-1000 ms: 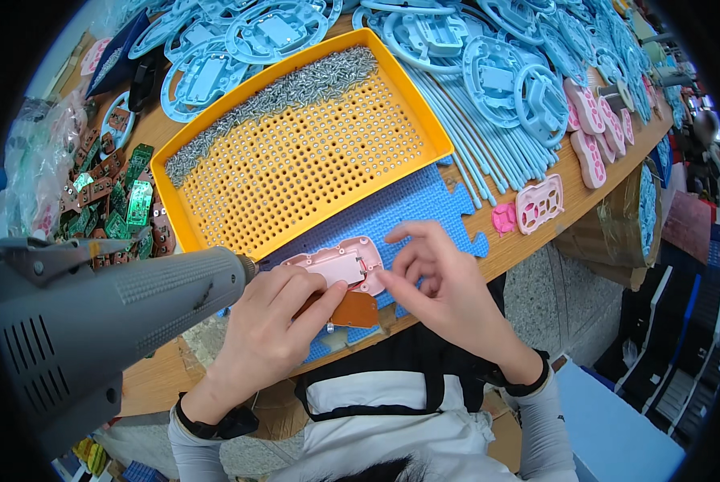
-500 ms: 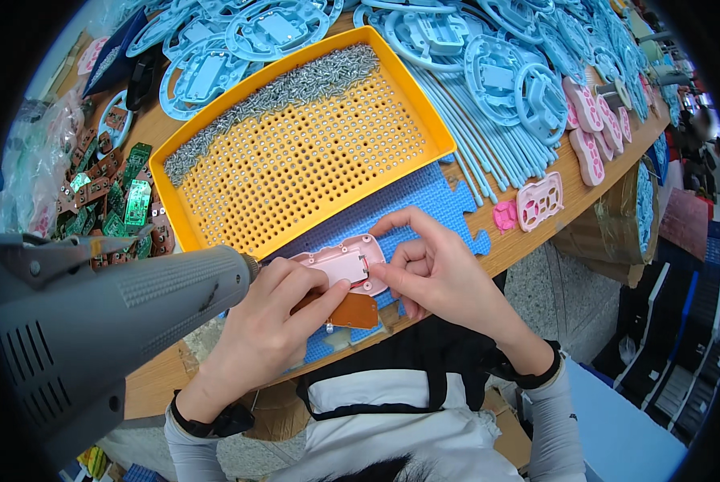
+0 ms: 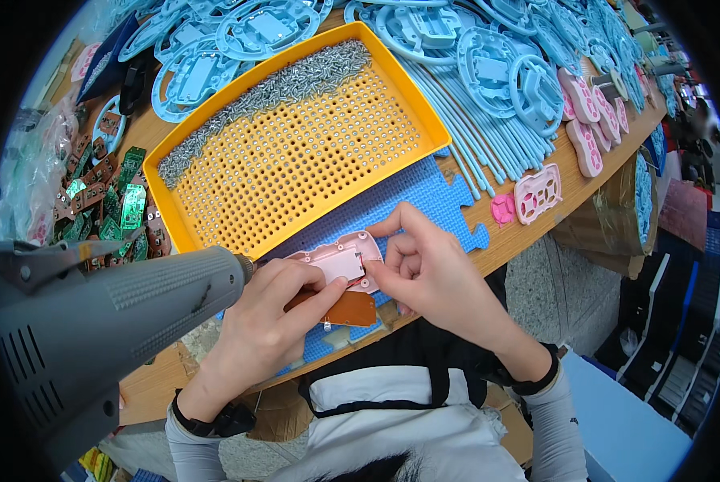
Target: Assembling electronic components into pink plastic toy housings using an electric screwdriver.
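Two hands (image 3: 272, 321) (image 3: 436, 277) touch a pink casing (image 3: 340, 263); mat (image 3: 408, 197) beneath.

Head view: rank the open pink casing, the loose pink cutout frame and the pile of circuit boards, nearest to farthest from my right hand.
1. Open pink casing: at the fingertips of your right hand, on its left.
2. Pink cutout frame: to the hand's right, farther forward.
3. Circuit boards: far over at the picture's left.

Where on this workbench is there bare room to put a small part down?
The blue mat is bare between the yellow tray and the right hand. A little table shows between the light-blue rods and pink pieces. Crowded: far side, with light-blue ring-shaped parts; left, with circuit boards.
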The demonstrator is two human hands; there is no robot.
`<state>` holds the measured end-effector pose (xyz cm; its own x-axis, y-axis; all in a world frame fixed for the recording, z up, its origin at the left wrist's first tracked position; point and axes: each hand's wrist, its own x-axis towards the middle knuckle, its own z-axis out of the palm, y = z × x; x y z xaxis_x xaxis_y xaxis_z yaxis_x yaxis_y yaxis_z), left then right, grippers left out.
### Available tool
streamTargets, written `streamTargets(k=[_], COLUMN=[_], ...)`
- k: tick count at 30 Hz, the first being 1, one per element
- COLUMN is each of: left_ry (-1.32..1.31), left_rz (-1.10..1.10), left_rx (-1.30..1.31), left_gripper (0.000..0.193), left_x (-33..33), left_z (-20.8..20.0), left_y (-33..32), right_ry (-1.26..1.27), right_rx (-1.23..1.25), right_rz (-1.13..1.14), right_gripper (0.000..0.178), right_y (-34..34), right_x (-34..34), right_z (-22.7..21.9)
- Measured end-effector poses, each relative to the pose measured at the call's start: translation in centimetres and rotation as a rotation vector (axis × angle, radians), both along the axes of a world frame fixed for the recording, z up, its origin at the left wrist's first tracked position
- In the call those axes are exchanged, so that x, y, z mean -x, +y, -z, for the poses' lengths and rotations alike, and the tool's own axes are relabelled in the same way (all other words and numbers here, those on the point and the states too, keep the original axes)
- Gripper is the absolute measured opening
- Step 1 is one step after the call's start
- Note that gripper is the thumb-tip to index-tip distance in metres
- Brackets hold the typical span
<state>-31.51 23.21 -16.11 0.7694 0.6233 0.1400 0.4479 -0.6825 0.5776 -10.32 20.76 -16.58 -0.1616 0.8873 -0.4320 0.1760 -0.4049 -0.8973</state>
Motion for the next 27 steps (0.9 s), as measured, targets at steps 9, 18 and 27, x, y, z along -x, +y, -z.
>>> streamTargets(k=[9,18,27], left_ry=[-0.007,-0.039,-0.039], left_rz=[0.0,-0.019,-0.025], left_rx=[0.002,0.012,-0.02], left_gripper=[0.043,0.042,0.044], left_x=[-0.1,-0.1,0.1], left_z=[0.1,0.2,0.6], left_y=[0.1,0.0,-0.2], right_ry=[-0.472,-0.741,-0.67], right_rx=[-0.333,-0.649,-0.616], right_rz=[0.017,0.101,0.104], right_gripper=[0.024,0.015,0.035], right_y=[-1.1,-3.5,-4.3], right_x=[1.8,2.6,2.8], right_z=[-0.3,0.3,0.4])
